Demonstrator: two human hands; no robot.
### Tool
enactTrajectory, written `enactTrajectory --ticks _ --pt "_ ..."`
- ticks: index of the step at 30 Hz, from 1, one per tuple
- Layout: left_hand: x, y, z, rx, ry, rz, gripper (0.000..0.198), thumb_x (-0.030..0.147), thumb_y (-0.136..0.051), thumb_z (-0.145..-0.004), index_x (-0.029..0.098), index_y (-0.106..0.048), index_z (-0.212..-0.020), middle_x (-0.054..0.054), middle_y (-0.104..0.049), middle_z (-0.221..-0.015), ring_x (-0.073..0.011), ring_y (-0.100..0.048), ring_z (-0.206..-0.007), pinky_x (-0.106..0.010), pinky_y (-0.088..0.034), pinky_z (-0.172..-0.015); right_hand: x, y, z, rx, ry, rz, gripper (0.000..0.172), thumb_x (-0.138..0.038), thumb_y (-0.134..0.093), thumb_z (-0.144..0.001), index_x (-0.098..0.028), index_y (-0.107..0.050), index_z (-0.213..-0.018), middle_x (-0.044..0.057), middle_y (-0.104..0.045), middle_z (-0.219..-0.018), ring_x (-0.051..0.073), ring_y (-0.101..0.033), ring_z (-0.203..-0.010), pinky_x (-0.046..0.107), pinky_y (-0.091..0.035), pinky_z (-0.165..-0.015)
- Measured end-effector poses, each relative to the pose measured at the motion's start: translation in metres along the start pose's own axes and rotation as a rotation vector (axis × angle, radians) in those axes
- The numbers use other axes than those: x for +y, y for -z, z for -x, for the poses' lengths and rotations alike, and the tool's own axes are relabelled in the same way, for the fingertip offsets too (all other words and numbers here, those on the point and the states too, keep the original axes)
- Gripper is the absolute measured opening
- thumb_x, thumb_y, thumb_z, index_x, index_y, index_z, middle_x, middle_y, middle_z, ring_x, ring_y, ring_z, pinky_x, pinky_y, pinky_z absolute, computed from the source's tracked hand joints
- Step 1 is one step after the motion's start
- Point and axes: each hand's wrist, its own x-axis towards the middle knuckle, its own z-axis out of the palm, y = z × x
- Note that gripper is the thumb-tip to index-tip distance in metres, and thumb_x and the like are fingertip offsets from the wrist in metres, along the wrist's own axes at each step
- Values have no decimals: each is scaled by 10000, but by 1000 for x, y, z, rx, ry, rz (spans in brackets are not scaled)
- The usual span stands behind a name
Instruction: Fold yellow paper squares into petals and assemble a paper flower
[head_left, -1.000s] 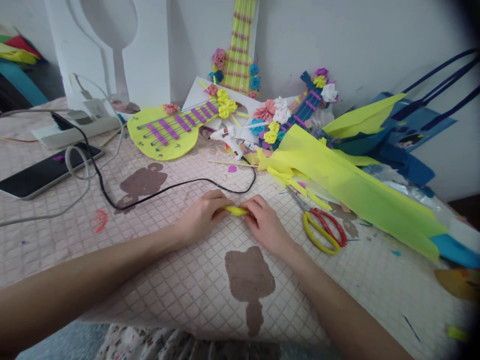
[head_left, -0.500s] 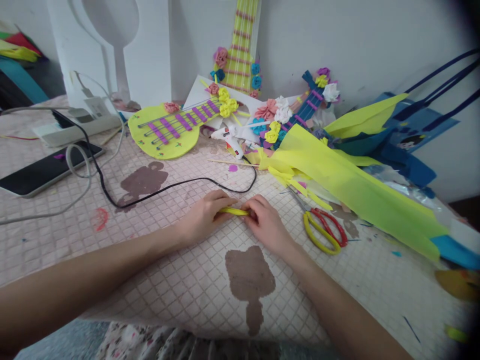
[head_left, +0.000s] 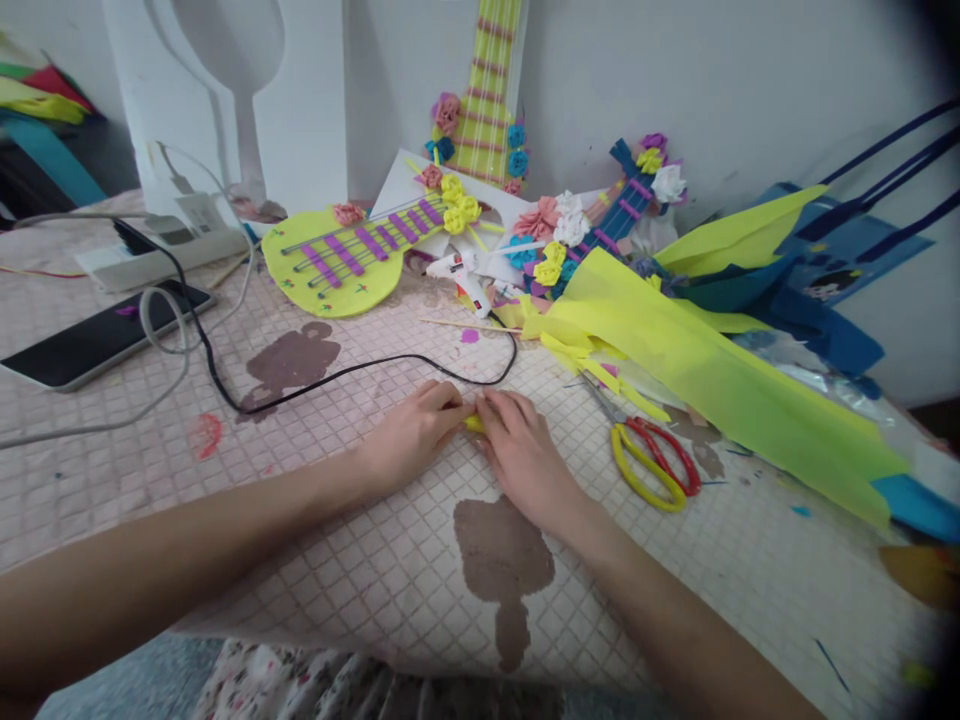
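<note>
Between the fingers of both hands is a yellow paper strip (head_left: 473, 424), mostly hidden, low over the checked tablecloth (head_left: 360, 560). My left hand (head_left: 415, 430) grips its left end with thumb and fingers pinched. My right hand (head_left: 523, 455) is closed over the right part, its fingertips touching those of the left. To the right lie scissors (head_left: 652, 465) with one yellow and one red handle. Beyond my hands rests a white glue gun (head_left: 466, 280), its black cord curving across the cloth.
Yellow crepe paper (head_left: 720, 385) spreads over the right side. A yellow paper guitar (head_left: 334, 262) lies behind, near a blue guitar (head_left: 611, 220) with paper flowers. At left are a phone (head_left: 82, 345) and a power strip (head_left: 157, 255). A blue bag (head_left: 847, 270) stands far right.
My hands have come together, and the right hand has turned palm-down over the yellow strip, hiding more of it. The view has shifted slightly.
</note>
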Motion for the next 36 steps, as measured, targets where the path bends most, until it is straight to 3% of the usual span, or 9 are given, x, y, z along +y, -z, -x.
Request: enactTrajectory --ticks 8,16,19,21,23,25,32,36 --pt "3 2 1 -2 -26 -68 280 155 -400 -933 163 -645 -1067 -85 -562 -902 -191 -513 -876 -353 -487 -782 4 1 0 17 8 -18 358 -128 -444 -894 -132 -529 -1242 166 -522 -1265 303 -416 -1169 494 -456 -893" --pt "-2 2 2 17 4 49 268 153 -423 -918 155 -668 -1027 -83 -585 -891 -187 -541 -867 -346 -478 -783 8 3 -3 96 -47 -198 140 -116 -505 -853 -200 -615 -879 77 -586 -885 236 -513 -911 403 -469 -818" --pt "-4 3 -2 101 161 251 245 205 -542 -862 147 -630 -1083 -79 -605 -934 -174 -575 -840 -322 -494 -742 9 4 -4 168 -141 -382 116 -130 -506 -844 -199 -599 -831 49 -593 -838 192 -552 -806 337 -474 -728" --pt "-4 3 -5 148 302 470 371 271 -654 -787 148 -579 -1128 -76 -618 -966 -166 -596 -816 -302 -503 -699 8 5 -4 220 -237 -561 74 -186 -523 -844 -197 -595 -831 33 -605 -811 161 -558 -725 300 -468 -665" --pt "-4 2 -7 143 395 731 413 313 -704 -738 143 -562 -1086 -69 -632 -962 -163 -608 -823 -298 -505 -710 6 6 -4 239 -324 -744 84 -265 -550 -839 -195 -596 -839 20 -615 -787 145 -554 -684 282 -462 -635" --pt "-2 0 -7 114 447 947 319 319 -691 -749 136 -579 -985 -52 -642 -913 -146 -606 -806 -287 -493 -720 3 5 -4 230 -375 -876 138 -324 -571 -829 -190 -599 -836 11 -610 -754 138 -543 -661 274 -454 -617" --pt "1 -3 -7 184 616 1328 180 281 -702 -763 138 -605 -813 -7 -635 -800 -93 -573 -704 -228 -450 -658 -5 2 -4 183 -324 -1011 178 -367 -572 -839 -199 -597 -892 13 -603 -798 135 -538 -703 268 -453 -634" --pt "-6 2 -10 91 698 1596 131 222 -682 -801 124 -615 -856 -39 -671 -868 -96 -618 -752 -217 -470 -701 2 3 -5 169 -299 -1181 282 -393 -594 -833 -232 -558 -1062 41 -601 -964 152 -561 -835 279 -473 -703"
